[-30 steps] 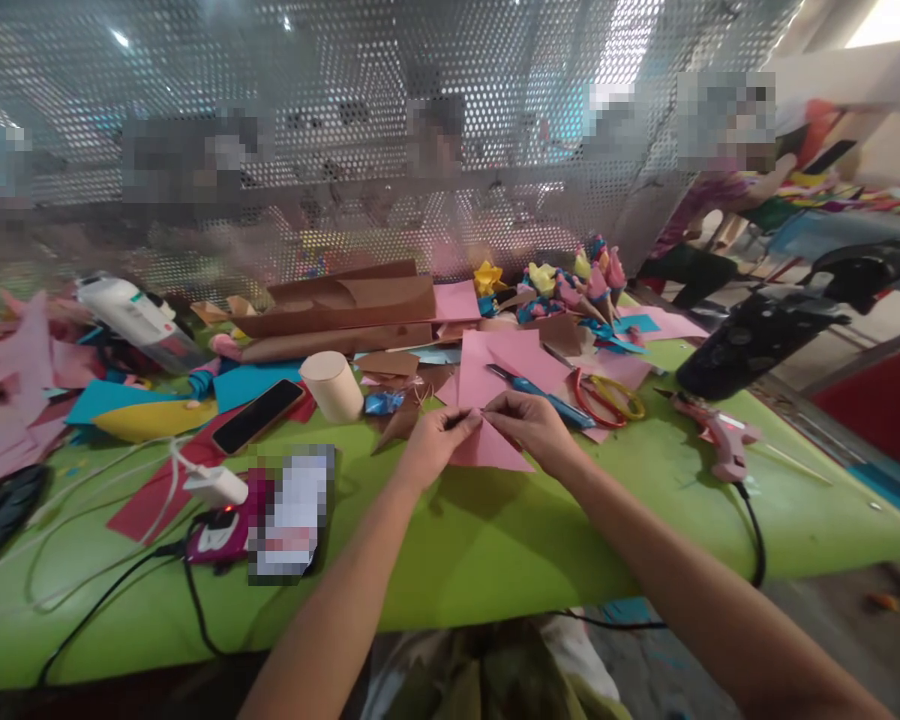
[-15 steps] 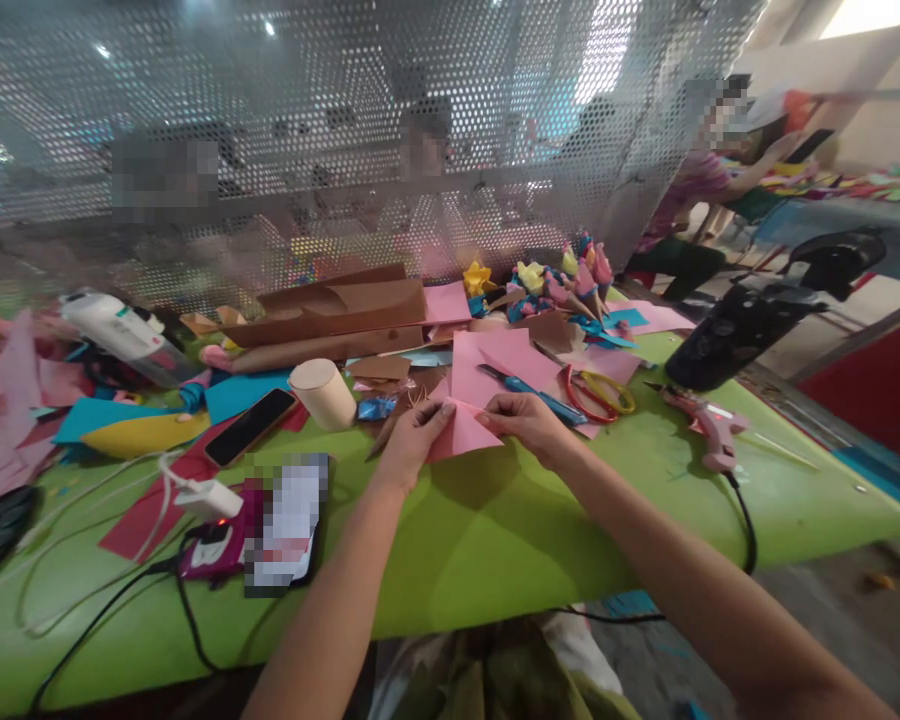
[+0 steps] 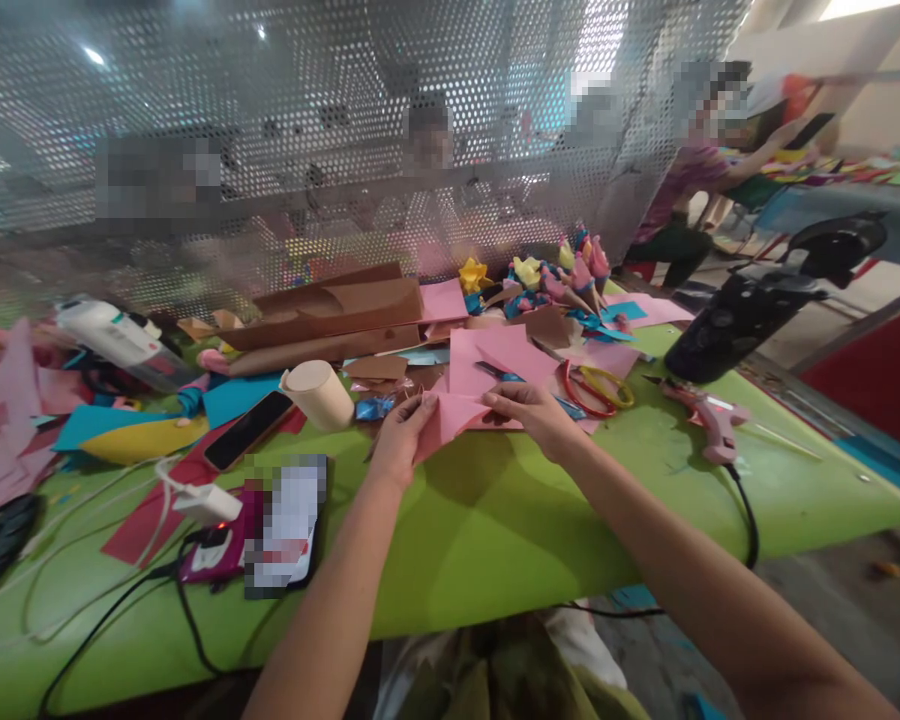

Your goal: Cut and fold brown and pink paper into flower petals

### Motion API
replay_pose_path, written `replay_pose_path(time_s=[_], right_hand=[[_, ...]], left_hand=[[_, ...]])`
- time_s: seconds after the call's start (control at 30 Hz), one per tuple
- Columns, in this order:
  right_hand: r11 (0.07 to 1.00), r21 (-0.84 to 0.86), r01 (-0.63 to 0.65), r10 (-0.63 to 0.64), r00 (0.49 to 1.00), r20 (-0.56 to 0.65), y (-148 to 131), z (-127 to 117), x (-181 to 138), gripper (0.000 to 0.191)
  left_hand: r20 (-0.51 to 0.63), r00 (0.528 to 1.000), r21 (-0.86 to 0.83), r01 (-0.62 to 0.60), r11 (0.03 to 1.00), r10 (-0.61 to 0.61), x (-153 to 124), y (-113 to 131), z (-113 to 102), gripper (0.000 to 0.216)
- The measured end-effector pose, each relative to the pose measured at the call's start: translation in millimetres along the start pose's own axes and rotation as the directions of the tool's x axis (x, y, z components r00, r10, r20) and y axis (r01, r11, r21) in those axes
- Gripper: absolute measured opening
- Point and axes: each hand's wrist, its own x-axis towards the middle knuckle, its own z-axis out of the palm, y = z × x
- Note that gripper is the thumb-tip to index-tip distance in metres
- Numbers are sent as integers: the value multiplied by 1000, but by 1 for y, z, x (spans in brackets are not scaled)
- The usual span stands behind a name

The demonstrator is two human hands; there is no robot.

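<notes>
A small folded piece of pink paper [image 3: 450, 420] is held between my two hands above the green table [image 3: 495, 550]. My left hand [image 3: 403, 435] pinches its left side, thumb on top. At the right corner, my right hand [image 3: 529, 412] grips it with thumb and fingertips. Just beyond lies a larger pink sheet [image 3: 495, 355]. Scissors with red and yellow handles [image 3: 598, 390] rest beside my right hand, which partly covers a blue-handled tool [image 3: 570, 407]. To the left of my left hand stands a cream cardboard tube [image 3: 319, 393], near a crumpled blue wrapper [image 3: 375, 408].
A pink glue gun [image 3: 720, 425] and a black bottle [image 3: 742, 320] are at the right. Two phones [image 3: 249, 430], a magenta power strip [image 3: 221, 545] and cables lie left. Brown paper [image 3: 337, 315] and paper flowers [image 3: 562, 275] line the perforated metal panel [image 3: 345, 130]. A person [image 3: 682, 200] sits beyond.
The pink paper has turned in my hands, and its shape now stretches sideways with a flap pointing down left. My left hand has shifted slightly left.
</notes>
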Motion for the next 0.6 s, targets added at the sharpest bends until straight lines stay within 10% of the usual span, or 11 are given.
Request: replay_pose_path(time_s=[0.6], right_hand=[[985,73,157,-148,982,-118,6,0,3,28]], left_hand=[[67,998,-80,21,997,-15,-2,-1,4,49]])
